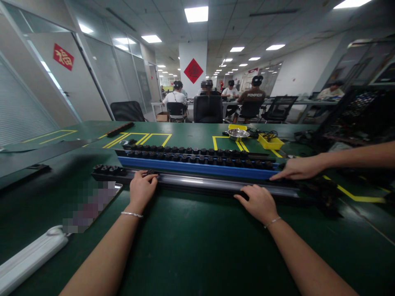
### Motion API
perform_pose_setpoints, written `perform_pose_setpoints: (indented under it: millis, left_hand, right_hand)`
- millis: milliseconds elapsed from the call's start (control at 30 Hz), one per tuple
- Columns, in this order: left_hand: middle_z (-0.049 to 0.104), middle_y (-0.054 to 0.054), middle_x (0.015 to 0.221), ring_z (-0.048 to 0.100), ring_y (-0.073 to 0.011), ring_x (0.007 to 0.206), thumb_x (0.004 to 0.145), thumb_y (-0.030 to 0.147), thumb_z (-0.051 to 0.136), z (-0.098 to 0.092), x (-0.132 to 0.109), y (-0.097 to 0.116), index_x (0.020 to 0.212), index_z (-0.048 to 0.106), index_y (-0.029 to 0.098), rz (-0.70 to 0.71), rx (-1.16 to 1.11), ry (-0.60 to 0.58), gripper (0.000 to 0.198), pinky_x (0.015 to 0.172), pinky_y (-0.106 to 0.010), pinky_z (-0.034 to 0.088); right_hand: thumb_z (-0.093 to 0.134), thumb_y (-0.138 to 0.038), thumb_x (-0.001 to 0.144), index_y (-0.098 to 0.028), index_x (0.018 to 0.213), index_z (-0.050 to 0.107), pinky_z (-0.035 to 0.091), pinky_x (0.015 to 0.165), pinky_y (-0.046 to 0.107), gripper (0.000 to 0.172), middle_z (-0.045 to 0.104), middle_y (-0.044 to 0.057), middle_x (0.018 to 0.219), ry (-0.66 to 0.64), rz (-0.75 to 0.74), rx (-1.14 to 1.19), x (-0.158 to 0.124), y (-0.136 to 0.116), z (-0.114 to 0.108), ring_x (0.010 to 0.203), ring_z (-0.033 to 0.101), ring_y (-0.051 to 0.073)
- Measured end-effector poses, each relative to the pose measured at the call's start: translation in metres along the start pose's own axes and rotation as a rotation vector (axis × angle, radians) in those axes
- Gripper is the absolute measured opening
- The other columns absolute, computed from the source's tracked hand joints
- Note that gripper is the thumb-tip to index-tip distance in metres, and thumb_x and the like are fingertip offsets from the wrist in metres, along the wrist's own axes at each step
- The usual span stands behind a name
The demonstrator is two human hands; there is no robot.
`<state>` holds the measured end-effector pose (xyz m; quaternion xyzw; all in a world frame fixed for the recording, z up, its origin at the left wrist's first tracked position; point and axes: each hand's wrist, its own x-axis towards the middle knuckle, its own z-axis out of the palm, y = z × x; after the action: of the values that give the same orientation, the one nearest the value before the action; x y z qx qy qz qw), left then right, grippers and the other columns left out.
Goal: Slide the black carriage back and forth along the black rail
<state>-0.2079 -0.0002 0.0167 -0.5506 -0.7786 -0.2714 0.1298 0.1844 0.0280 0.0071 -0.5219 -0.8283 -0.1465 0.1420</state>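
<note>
Blue rail [197, 166], black-and-grey bar [197, 181], green table [191, 246] (lined with yellow tape [367, 199]).

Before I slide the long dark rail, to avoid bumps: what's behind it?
A blue strip is behind the long dark rail, with rows of black pieces beyond. Another person's hand is at the strip's right end. The strip's underside is covered.

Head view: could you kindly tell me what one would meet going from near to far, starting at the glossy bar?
Glossy bar, blue strip, steel bowl, central black chair, red diamond sign.
</note>
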Motion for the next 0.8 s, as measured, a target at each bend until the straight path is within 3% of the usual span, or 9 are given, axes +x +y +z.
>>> perform_pose_setpoints:
  millis: [800]
  left_hand:
    - [0.054, -0.007, 0.107, 0.056, -0.0204, 0.096, 0.079, 0.031, 0.049, 0.009, -0.008, 0.019, 0.091, 0.073, 0.027, 0.190, -0.053, -0.012, 0.027, 0.089, -0.033, 0.044]
  right_hand:
    - [0.041, -0.049, 0.085, -0.019, 0.081, 0.064, 0.029, 0.065, 0.031, 0.037, 0.066, 0.006, 0.082, 0.017, 0.014, -0.005, 0.000, -0.001, 0.001, 0.079, 0.054, 0.019]
